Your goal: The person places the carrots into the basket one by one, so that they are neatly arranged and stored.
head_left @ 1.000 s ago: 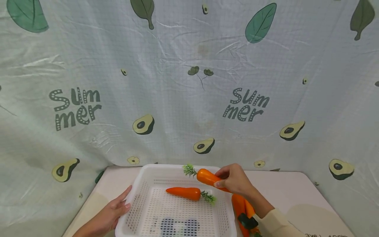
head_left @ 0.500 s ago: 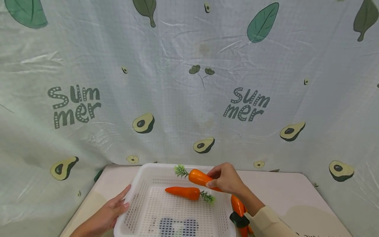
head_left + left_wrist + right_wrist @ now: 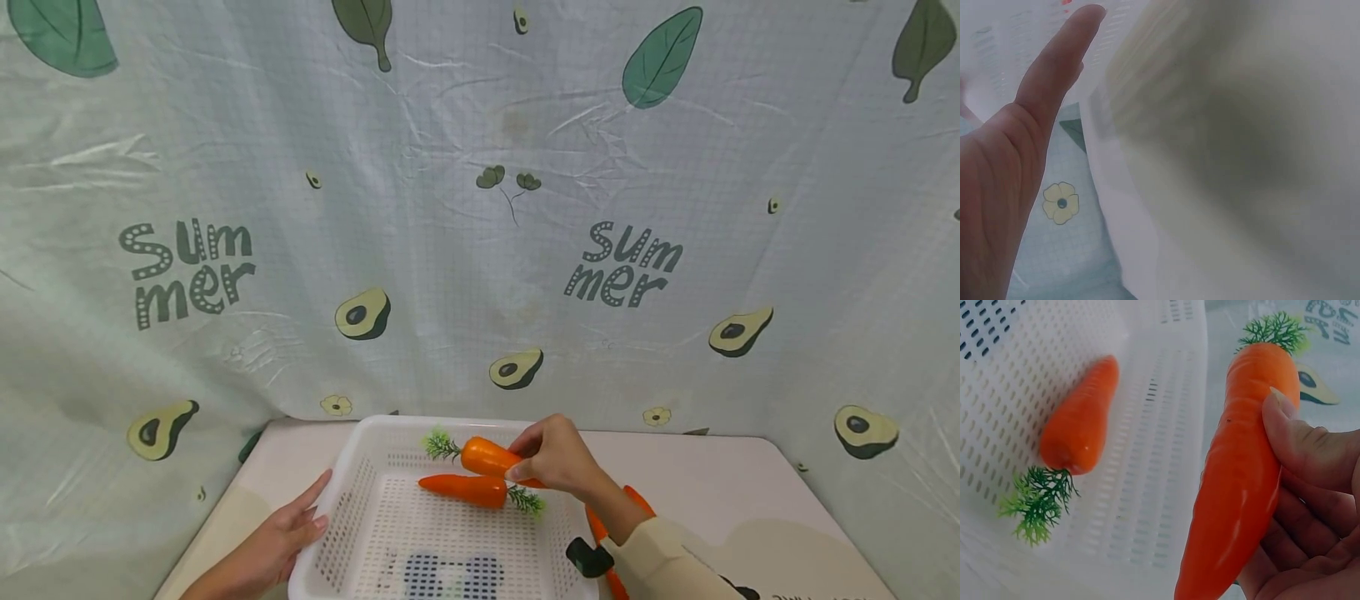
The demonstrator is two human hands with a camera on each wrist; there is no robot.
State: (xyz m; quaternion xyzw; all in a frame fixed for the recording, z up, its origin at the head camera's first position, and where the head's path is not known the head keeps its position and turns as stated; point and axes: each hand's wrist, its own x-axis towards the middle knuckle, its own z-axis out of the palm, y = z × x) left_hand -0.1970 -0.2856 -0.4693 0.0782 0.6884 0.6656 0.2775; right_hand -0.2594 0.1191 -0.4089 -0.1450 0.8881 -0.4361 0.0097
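Observation:
My right hand [image 3: 558, 457] pinches an orange carrot [image 3: 486, 456] between thumb and fingers near the back right of a white plastic basket [image 3: 450, 423]. The carrot's leafy green top points left, and its narrow end passes under the hand. Close below it in the head view, a second carrot [image 3: 463, 490] lies on the perforated basket floor, tip to the left. In the right wrist view, the thumb presses the held carrot [image 3: 1241, 469] just below its top. My left hand [image 3: 283, 532] touches the basket's left side with straight fingers; the left wrist view shows one extended finger [image 3: 1054, 69].
More orange carrots [image 3: 597, 527] lie on the white table [image 3: 697, 475] right of the basket, partly covered by my right forearm. A small black device [image 3: 589, 557] sits at the right wrist. Behind the table hangs a printed curtain [image 3: 450, 250].
My right hand has moved left over the basket with its carrot, bringing it nearer the lying one. The left hand and basket stay almost in place.

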